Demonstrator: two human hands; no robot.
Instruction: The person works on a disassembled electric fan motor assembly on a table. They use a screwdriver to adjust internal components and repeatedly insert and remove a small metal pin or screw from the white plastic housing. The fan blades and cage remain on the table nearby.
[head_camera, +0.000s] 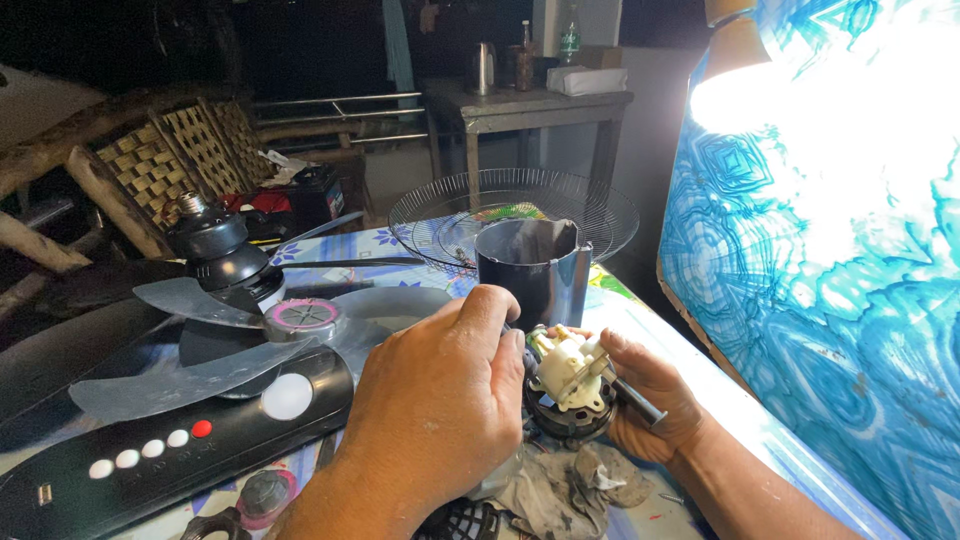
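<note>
Lying nearest, at the bottom edge, a dirty grey rag is seen crumpled on the patterned table, with a small round pink-and-grey cap to its left. Just behind the rag, the fan motor, a dark round body topped by a cream plastic gear piece, is held between both hands. The left hand is curled over the motor's left side, its fingers bent and closed around it, the back of the hand turned to the camera. The right hand is cupped under the motor's right side, its thumb laid against the cream piece and its fingers wrapped underneath; a short metal shaft is seen sticking out across its palm. Whether the left fingertips pinch any smaller part cannot be told, since they are hidden.

To the left, a black control panel with a row of white buttons and one red button is laid flat. Behind it, grey translucent fan blades with a pink hub are rested. A black motor cover, an open cylinder, is stood upright just beyond the hands. Farther back, a wire fan guard is laid on the table, and a woven chair is seen at far left. A blue patterned cloth fills the right side.
</note>
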